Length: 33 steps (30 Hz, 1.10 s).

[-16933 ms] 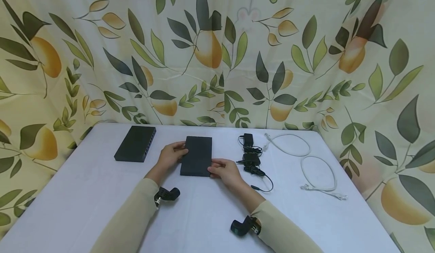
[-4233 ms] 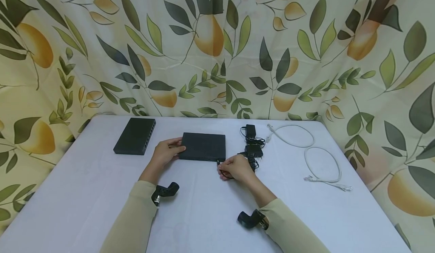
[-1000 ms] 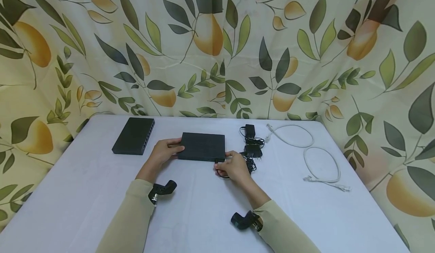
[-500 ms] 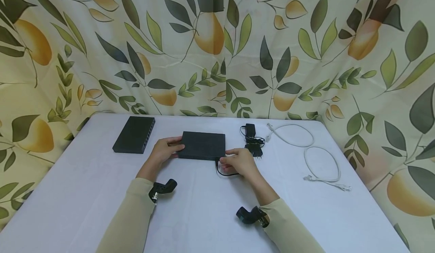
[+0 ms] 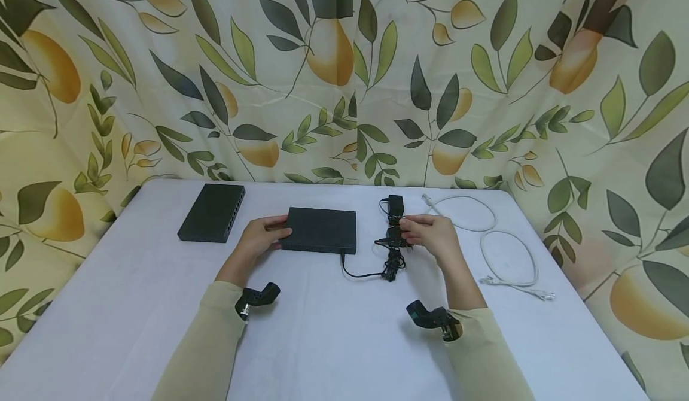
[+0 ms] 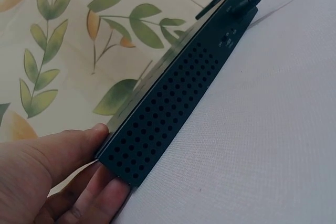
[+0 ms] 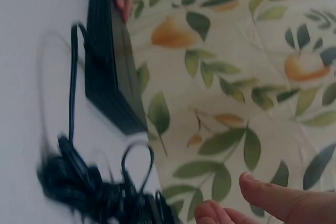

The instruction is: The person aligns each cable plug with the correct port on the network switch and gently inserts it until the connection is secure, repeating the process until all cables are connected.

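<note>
A flat black network switch (image 5: 319, 228) lies sideways on the table, its vent-holed side (image 6: 157, 114) facing the left wrist camera. My left hand (image 5: 257, 239) holds its left end, thumb on top and fingers curled against the edge. A black power plug (image 5: 343, 257) sits in the switch's near side, close to the right corner. Its cord leads right to a bundled power adapter cable (image 5: 393, 264). My right hand (image 5: 435, 237) is beside the black power adapters (image 5: 395, 233), its fingertips overlapping them in the head view. In the right wrist view its thumb and fingers stand apart, nothing between them.
A second black network switch (image 5: 212, 212), with a row of ports, lies at the back left. Another adapter (image 5: 395, 204) lies behind the bundle. Two white network cables (image 5: 508, 231) lie looped at the right. A patterned curtain (image 5: 301, 149) hangs behind the table.
Since the earliest frame the middle switch has been turned sideways and a plug inserted. In the last half second my right hand left the plug and moved right, to the adapters.
</note>
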Each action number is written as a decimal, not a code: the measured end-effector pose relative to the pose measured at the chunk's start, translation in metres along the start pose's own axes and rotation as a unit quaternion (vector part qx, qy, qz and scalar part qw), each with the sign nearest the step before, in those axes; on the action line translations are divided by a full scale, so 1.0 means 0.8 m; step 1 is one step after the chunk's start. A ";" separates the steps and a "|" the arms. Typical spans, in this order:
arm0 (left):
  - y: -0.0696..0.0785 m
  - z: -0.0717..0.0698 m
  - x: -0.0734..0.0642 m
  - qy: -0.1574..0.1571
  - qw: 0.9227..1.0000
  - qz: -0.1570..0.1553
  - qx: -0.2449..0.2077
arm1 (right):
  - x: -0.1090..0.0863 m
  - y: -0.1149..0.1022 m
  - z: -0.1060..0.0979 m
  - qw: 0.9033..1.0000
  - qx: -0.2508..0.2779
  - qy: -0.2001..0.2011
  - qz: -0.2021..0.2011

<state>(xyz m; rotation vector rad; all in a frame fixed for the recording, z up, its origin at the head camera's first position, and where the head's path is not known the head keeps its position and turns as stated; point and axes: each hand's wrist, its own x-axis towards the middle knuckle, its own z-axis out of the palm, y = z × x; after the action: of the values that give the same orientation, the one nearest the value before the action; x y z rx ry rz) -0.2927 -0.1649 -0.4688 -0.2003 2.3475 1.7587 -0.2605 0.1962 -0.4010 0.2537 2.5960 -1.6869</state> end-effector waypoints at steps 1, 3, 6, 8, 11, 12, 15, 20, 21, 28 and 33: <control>0.000 0.000 0.001 -0.001 1.000 0.000 -0.001 | 0.002 0.003 -0.006 1.000 -0.005 0.008 0.005; -0.001 0.000 0.002 -0.003 1.000 0.002 -0.001 | 0.006 0.011 -0.016 1.000 -0.014 0.019 0.017; -0.002 0.000 0.003 -0.003 1.000 0.003 0.000 | 0.011 0.020 -0.025 0.999 -0.021 0.021 0.035; -0.002 0.000 0.004 -0.002 1.000 0.004 0.000 | 0.013 0.025 -0.028 0.999 -0.023 0.013 0.048; -0.001 0.000 0.002 -0.002 1.000 0.005 -0.001 | 0.016 0.033 -0.027 0.998 -0.012 -0.003 0.063; -0.001 0.000 0.001 -0.003 1.000 0.005 0.000 | 0.018 0.035 -0.026 0.998 -0.009 -0.008 0.069; 0.000 0.000 -0.001 -0.002 1.000 0.005 0.001 | 0.022 0.042 -0.020 0.997 -0.001 -0.013 0.082; 0.002 0.000 -0.004 -0.002 1.000 0.006 0.007 | 0.025 0.048 -0.011 0.995 -0.025 -0.012 0.097; 0.002 0.000 -0.004 -0.001 1.000 0.006 0.008 | 0.025 0.048 -0.010 0.995 -0.032 -0.011 0.095; 0.001 0.001 -0.002 0.005 1.000 0.002 0.009 | 0.026 0.053 -0.007 0.994 -0.073 0.000 0.082; 0.002 0.001 -0.004 0.001 1.000 0.002 0.007 | 0.023 0.051 -0.007 0.994 -0.084 -0.008 0.075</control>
<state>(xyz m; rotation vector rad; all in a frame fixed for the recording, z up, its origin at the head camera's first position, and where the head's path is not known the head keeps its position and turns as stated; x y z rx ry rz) -0.2902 -0.1640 -0.4670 -0.1963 2.3624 1.7455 -0.2721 0.2196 -0.4375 0.4158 2.6140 -1.4087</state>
